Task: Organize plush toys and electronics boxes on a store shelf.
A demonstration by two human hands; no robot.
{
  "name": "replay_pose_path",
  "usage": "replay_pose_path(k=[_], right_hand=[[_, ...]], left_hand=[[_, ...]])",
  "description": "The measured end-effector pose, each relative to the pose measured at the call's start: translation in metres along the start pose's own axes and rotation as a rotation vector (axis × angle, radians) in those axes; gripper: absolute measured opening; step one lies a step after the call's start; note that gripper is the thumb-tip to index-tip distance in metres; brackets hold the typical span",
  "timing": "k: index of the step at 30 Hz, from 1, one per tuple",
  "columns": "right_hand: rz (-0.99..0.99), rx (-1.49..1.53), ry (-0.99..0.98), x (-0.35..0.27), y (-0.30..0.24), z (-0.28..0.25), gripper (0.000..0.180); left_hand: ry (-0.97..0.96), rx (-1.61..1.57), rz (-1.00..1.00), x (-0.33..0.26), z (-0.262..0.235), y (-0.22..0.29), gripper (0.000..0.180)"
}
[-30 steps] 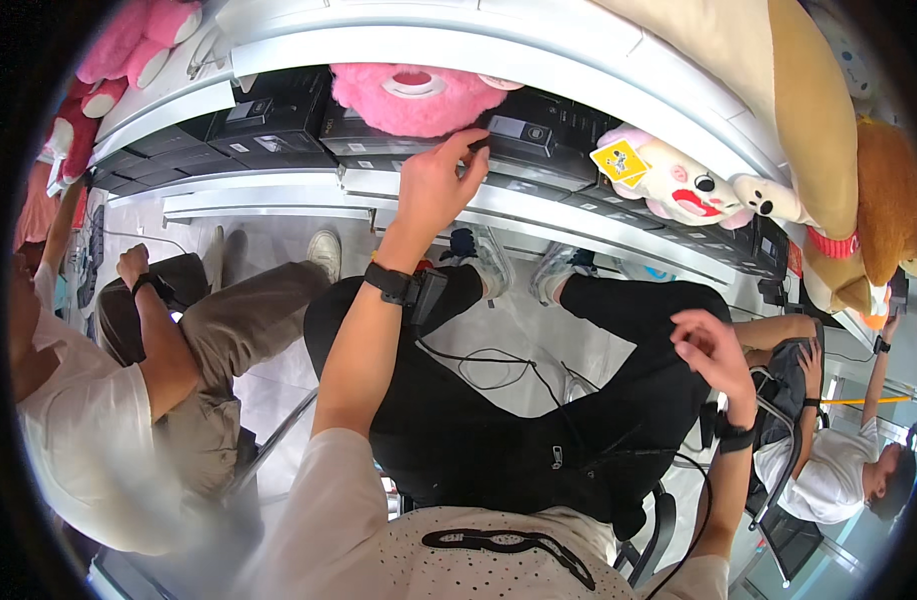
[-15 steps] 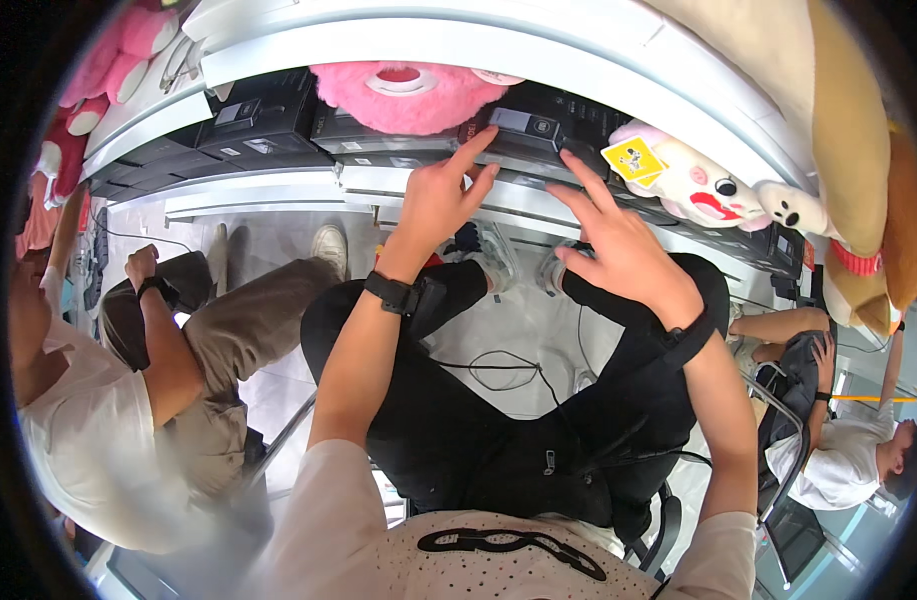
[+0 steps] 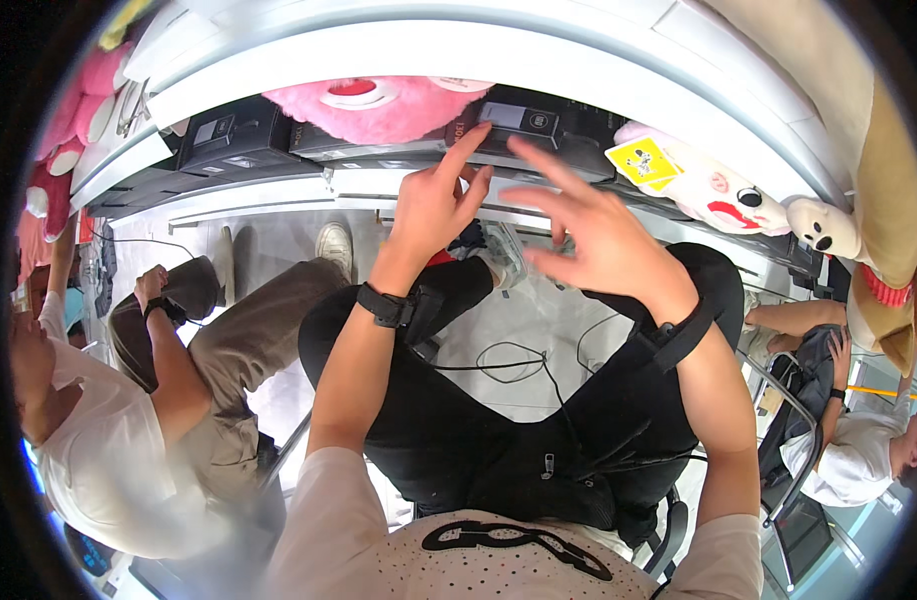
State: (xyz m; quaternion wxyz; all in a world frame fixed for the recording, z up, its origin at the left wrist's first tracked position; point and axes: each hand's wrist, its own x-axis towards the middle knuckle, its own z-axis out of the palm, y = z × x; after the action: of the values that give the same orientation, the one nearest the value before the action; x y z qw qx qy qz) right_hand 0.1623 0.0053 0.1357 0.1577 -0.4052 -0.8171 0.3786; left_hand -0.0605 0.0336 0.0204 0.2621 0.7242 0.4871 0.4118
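My left hand [image 3: 431, 208] is raised before the shelf, index finger and thumb stretched out and apart, the other fingers partly hidden. Its index fingertip overlaps the lower left edge of a black box [image 3: 569, 125] with a pale device pictured on it; whether they touch I cannot tell. To the right, my right hand [image 3: 614, 245] hovers with fingers spread, slightly smeared by motion, pointing toward the left hand. Neither hand holds anything. A fluffy pink plush toy [image 3: 379, 118] lies on the boxes left of that black box, and a white plush toy [image 3: 714, 195] with a yellow tag is on its right.
A white shelf edge [image 3: 409, 50] curves above the boxes. More black boxes [image 3: 229, 138] line the left side. A seated person [image 3: 129, 440] is close on my left; another person [image 3: 849, 450] is at far right. A black cable [image 3: 509, 366] hangs between my knees.
My right hand has moved left, away from the white plush toy and closer to my left hand. The left hand keeps its pointing shape. The view has shifted slightly.
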Motion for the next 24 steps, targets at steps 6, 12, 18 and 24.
replay_pose_path(k=[6, 12, 18, 24], right_hand=[[-0.07, -0.131, 0.02, -0.002, 0.012, 0.004, 0.031], [-0.161, -0.092, 0.09, 0.0, 0.02, 0.001, 0.027], [-0.053, -0.02, 0.116, -0.012, 0.027, -0.004, 0.03], [0.0, -0.04, 0.121, -0.026, 0.026, 0.005, 0.028]], left_hand=[[-0.031, 0.025, -0.015, -0.001, 0.0, 0.004, 0.056], [-0.101, 0.077, 0.011, -0.005, 0.003, 0.019, 0.06], [-0.1, 0.056, 0.135, -0.021, 0.016, 0.039, 0.048], [-0.006, 0.074, 0.095, -0.04, 0.008, 0.047, 0.021]])
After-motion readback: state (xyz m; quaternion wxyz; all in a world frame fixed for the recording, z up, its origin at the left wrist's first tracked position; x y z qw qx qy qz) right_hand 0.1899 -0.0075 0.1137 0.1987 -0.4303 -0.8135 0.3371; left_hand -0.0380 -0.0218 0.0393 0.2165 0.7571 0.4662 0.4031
